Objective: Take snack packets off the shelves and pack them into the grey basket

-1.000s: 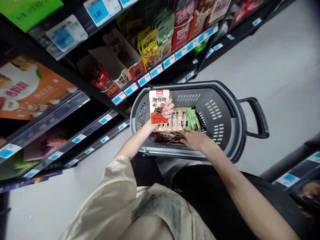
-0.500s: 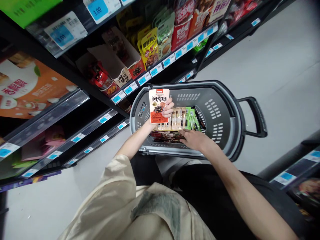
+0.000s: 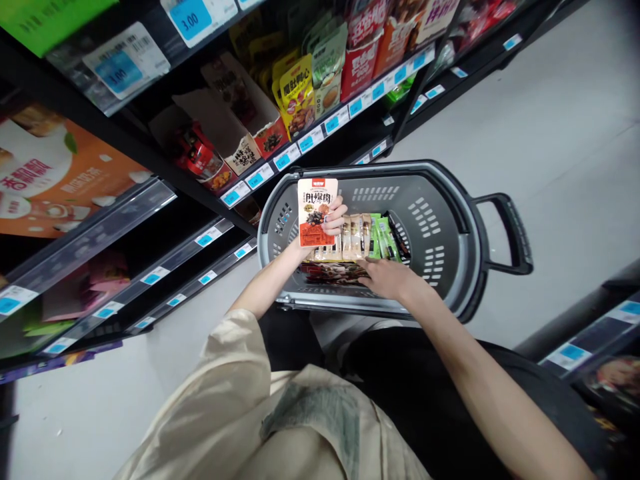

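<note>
My left hand (image 3: 336, 217) is closed on a snack pouch (image 3: 315, 230), cream above and orange-red below with dark lettering, its front turned up toward me over the basket's left part. Below it, the grey shopping basket (image 3: 445, 220) holds a row of beige snack packets (image 3: 354, 237), green packets (image 3: 384, 237) and a dark packet (image 3: 397, 233) at the row's right end. Darker red packets (image 3: 333, 272) lie along the near side. My right hand (image 3: 387, 277) reaches in over the near rim, fingers apart, its fingertips at the near edge of the beige packets.
Store shelves (image 3: 283, 157) with price tags run along the left and back. Yellow pouches (image 3: 299, 93), green-white pouches (image 3: 330, 73) and an opened carton (image 3: 215, 120) stand on one. The basket's black handle (image 3: 520, 233) sticks out rightward. Another shelf edge (image 3: 575, 353) lies at lower right.
Almost nothing differs. The view has shifted very slightly, and both hands keep their places, the left still holding the pouch.
</note>
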{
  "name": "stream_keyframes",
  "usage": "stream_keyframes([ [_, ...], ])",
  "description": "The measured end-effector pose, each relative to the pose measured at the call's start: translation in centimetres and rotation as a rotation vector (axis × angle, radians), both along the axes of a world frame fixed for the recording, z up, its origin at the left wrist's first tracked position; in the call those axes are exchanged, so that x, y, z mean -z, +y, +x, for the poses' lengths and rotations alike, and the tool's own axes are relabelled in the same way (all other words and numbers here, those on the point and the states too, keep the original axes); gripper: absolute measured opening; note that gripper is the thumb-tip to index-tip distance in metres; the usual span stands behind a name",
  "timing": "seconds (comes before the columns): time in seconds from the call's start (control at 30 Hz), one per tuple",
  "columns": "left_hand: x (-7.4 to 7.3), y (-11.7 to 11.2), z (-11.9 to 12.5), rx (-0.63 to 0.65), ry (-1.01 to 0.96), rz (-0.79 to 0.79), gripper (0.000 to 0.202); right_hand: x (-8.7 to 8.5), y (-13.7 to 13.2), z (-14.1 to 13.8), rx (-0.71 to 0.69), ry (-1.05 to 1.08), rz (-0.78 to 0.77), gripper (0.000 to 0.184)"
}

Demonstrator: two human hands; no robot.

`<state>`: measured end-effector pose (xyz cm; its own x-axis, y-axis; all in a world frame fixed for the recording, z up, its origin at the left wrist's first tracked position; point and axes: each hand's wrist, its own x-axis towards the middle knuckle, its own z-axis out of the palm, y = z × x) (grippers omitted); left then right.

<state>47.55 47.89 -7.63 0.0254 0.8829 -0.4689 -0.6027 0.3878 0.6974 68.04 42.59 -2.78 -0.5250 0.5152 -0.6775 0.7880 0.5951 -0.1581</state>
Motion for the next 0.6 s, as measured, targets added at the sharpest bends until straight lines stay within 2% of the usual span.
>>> stream_keyframes([
  [0.23, 0.41, 0.09, -0.12, 0.018, 0.045, 0.021, 0.032, 0.12, 0.0, 0.06, -0.002, 0.002, 0.009, 0.053],
  [0.6, -0.29, -0.2, 0.15, 0.048, 0.043, 0.009, 0.035, 0.35, 0.03, 0.16, 0.006, 0.019, -0.001, 0.054],
])
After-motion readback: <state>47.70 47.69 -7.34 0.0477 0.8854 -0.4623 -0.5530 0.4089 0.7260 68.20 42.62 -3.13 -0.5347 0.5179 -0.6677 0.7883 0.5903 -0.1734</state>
